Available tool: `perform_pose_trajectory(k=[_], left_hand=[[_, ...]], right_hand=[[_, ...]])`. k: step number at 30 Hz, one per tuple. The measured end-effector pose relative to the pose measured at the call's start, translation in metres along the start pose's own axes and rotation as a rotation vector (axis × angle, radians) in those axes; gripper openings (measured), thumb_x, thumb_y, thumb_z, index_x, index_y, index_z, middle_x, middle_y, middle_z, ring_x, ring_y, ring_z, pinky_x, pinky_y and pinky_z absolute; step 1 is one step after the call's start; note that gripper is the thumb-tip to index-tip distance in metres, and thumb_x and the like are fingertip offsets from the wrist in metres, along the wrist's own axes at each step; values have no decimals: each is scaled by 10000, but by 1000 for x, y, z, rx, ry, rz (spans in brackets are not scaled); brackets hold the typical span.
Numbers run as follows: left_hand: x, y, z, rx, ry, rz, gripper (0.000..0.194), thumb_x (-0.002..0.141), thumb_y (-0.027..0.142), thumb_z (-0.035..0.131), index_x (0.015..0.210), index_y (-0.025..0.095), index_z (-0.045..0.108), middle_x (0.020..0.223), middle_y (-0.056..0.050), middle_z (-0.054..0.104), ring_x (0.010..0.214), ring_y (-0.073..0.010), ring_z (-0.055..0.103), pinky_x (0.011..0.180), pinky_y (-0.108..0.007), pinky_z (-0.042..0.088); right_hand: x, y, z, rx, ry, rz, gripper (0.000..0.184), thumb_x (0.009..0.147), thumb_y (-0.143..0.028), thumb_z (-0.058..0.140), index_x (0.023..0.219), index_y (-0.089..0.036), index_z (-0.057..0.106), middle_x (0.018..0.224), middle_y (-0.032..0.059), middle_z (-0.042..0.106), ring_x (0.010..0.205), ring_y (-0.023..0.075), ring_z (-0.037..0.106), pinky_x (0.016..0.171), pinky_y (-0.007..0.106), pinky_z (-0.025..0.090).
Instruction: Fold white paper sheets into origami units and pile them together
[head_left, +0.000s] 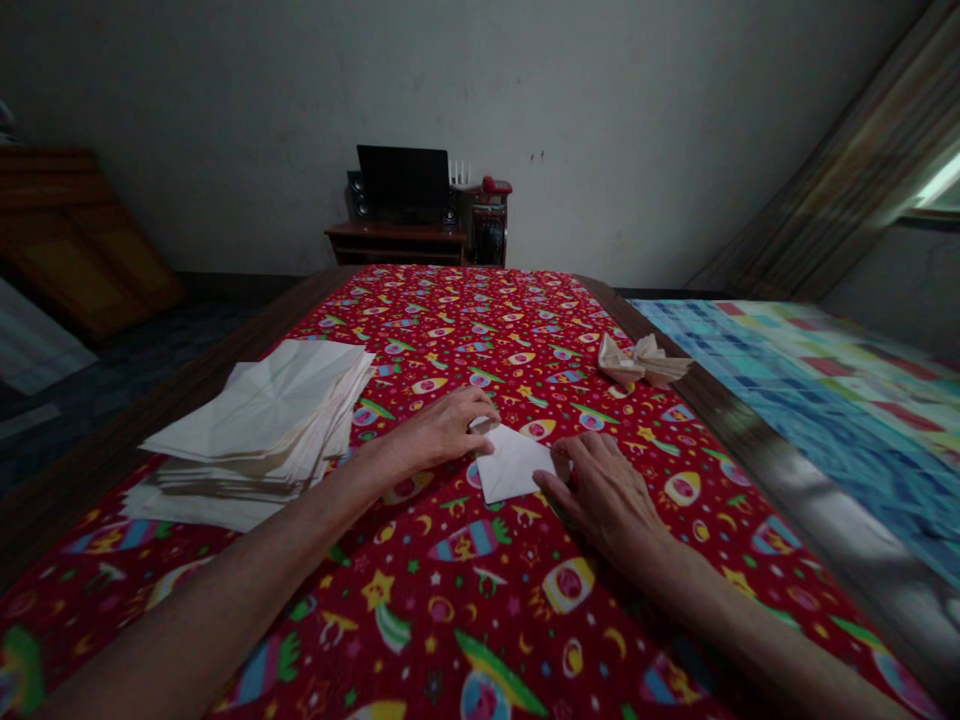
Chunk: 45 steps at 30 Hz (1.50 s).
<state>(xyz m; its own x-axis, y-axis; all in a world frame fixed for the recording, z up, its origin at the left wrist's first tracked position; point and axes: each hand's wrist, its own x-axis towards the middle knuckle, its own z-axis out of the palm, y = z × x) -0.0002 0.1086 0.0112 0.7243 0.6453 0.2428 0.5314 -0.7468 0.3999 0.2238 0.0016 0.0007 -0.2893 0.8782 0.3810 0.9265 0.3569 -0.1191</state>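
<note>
A small folded sheet of white paper [514, 468] lies on the red patterned cloth in front of me. My left hand [448, 428] is closed at its upper left corner, thumb against the paper and fingers curled around the edge. My right hand [604, 488] grips the right edge between thumb and bent fingers. To the left, close to my left forearm, rests a thick, uneven stack of creased paper sheets [277, 400]. A folded paper piece with several flared points [641, 360] sits near the right edge of the cloth.
The red cloth [480, 310] covers a long table with dark wooden edges. Past its far end, a desk [397, 233] carries a black monitor [403, 178], speakers and a red telephone [496, 186]. A bed with a blue checked cover [810, 400] is at the right, a wooden cabinet [82, 240] at the left.
</note>
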Motion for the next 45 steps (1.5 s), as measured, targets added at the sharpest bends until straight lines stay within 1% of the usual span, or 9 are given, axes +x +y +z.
perform_pose_trajectory(k=[7,13,18,23,26,32,38,41,45], left_hand=[[-1,2,-1,35,-11,-24,381,748,233,697,1113,152,624,1088,-85,575,1022,-206,539,901,-315,430],[-2,4,-2,56,-31,-20,228,766,243,680,982,171,667,1053,-65,574,991,-201,547,872,-304,436],[-2,4,-1,41,-14,2,228,760,226,685,974,159,644,1023,-60,568,969,-191,542,850,-291,435],[-2,2,1,10,2,17,204,754,200,684,946,163,628,1022,-55,573,967,-189,545,845,-290,437],[-3,2,1,-8,25,22,229,749,184,682,967,171,612,1036,-50,574,966,-184,550,851,-292,441],[-4,4,1,-33,60,55,217,747,158,668,947,174,587,1020,-35,583,946,-171,562,854,-284,451],[-6,4,1,-34,62,39,301,752,149,656,1028,175,540,1110,-53,571,1016,-191,550,881,-301,444],[-6,5,1,-31,65,34,295,750,145,643,1016,188,522,1083,-44,569,980,-192,555,860,-308,451],[-6,5,2,-36,77,23,240,744,143,641,942,191,513,1017,-25,570,902,-177,557,803,-293,454]], right_hand=[[0,-2,-1,18,-17,6,185,878,-374,521,892,-190,533,891,70,534,836,222,481,685,329,410],[-1,-1,0,-67,-32,24,199,864,-384,541,896,-187,547,894,78,542,819,223,487,669,328,408],[-1,0,-3,-100,-44,35,248,873,-430,512,880,-185,546,868,73,540,816,225,486,669,329,399],[-1,-1,-5,-89,-68,53,240,876,-424,510,887,-188,554,876,68,535,823,218,484,680,324,392],[-2,-2,-6,-77,-75,56,240,880,-426,503,867,-190,545,876,65,532,820,215,482,669,320,383],[-2,1,-2,-52,-41,43,240,875,-428,512,816,-196,507,855,52,530,814,213,479,654,312,369],[-4,3,1,-32,12,16,240,878,-420,508,902,-182,514,878,61,532,829,216,483,667,317,379],[-4,3,0,-5,7,7,231,881,-417,506,908,-188,525,891,62,530,833,213,482,675,315,384],[-4,3,0,43,13,5,206,880,-397,515,892,-192,531,899,62,529,828,206,480,661,303,382]])
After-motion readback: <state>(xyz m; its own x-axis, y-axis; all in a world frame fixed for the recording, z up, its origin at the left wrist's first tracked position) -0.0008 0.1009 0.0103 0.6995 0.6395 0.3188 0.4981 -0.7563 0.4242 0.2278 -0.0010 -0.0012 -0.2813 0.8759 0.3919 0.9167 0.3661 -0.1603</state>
